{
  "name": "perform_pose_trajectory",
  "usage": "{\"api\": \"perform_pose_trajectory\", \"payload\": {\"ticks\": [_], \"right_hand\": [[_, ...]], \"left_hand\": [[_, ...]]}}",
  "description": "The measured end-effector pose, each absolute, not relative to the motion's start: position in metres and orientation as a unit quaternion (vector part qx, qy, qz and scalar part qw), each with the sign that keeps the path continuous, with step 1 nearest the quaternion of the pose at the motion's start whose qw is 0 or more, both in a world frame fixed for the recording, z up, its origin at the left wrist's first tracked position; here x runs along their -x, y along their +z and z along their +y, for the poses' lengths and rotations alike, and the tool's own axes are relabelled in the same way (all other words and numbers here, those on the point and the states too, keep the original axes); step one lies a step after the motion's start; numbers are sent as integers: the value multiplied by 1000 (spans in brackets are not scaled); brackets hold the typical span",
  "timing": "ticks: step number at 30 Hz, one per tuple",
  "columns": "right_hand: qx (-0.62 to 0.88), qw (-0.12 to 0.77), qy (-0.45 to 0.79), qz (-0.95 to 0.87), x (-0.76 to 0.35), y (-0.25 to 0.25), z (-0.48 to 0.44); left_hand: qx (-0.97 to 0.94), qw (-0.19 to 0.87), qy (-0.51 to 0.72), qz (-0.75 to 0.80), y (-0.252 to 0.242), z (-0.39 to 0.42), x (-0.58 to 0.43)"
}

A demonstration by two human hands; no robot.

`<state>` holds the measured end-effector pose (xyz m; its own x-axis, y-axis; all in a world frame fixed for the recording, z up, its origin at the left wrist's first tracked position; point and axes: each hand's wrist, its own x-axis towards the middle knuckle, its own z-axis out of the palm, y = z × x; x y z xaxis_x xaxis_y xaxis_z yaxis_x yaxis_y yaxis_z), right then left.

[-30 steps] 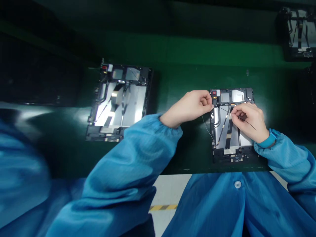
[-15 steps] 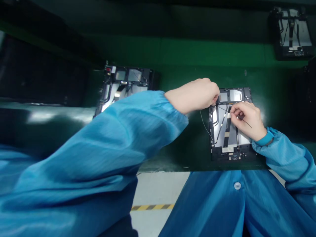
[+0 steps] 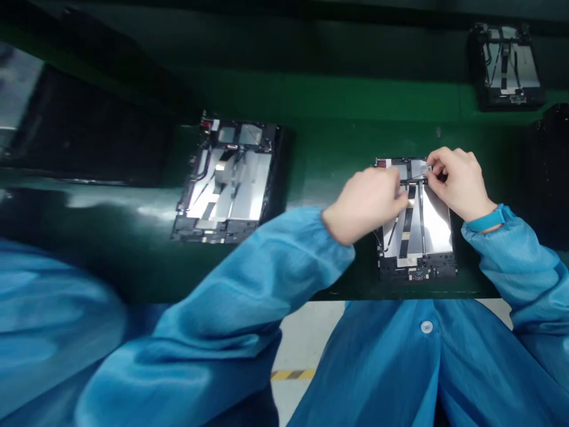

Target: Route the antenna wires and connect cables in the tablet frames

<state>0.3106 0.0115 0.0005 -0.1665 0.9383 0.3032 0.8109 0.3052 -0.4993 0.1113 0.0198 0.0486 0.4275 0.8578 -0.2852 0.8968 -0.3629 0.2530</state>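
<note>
An opened tablet-like electronic device [image 3: 438, 228] lies on the green bench in front of me, with a silver inner face, a black frame and dark flat cables. My left hand [image 3: 367, 203] is over its upper left part, fingers curled and pressed together; what they hold, if anything, is hidden. At the upper right edge my right hand [image 3: 461, 182] is pinched, thumb and forefinger together on a thin black wire [image 3: 416, 177]. That wire crosses the black top section between my hands. A flat ribbon cable [image 3: 406, 228] runs down the middle of the silver face.
A similar opened device [image 3: 253, 190] lies to the left on the green bench [image 3: 320, 148]. Another one [image 3: 518, 65] sits at the far right back. Dark stacked units [image 3: 555, 172] stand at the right edge. The bench's front edge is close to my body.
My right hand has moved up to the device's top right, taking the thin wire along. My left hand has come lower over the upper left part. The view has shifted slightly.
</note>
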Motion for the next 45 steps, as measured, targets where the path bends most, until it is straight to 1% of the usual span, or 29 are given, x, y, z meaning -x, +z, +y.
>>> {"api": "perform_pose_trajectory", "payload": {"ticks": [3, 5, 10, 13, 16, 20, 22, 25, 35, 40, 45], "right_hand": [[557, 249, 125, -783, -312, 3, 9], [548, 255, 157, -781, -316, 5, 1], [564, 353, 269, -696, -324, 1, -17], [601, 403, 316, -614, -327, -10, -17], [617, 435, 347, -556, -330, -20, -14], [622, 450, 351, -536, -330, -25, -12], [626, 450, 347, -533, -329, -24, -12], [630, 447, 348, -531, -329, -24, -13], [634, 437, 354, -531, -335, -23, -12], [628, 451, 349, -530, -340, -23, -12], [604, 481, 343, -535, -334, -21, -6]], "left_hand": [[-811, 172, -85, 552, 45, 0, -132], [-810, 159, -85, 558, 41, -6, -139], [-819, 153, -35, 552, 37, -12, -131], [-825, 143, 47, 545, 34, -8, -124], [-848, 147, 129, 492, 26, 6, -127], [-869, 253, 134, 403, 13, 34, -136], [-864, 295, 124, 390, 11, 45, -139], [-853, 329, 114, 390, 13, 55, -140], [-853, 312, 84, 409, 18, 61, -148], [-855, 296, 71, 419, 20, 60, -151], [-878, 302, 122, 352, 17, 57, -153]]}}
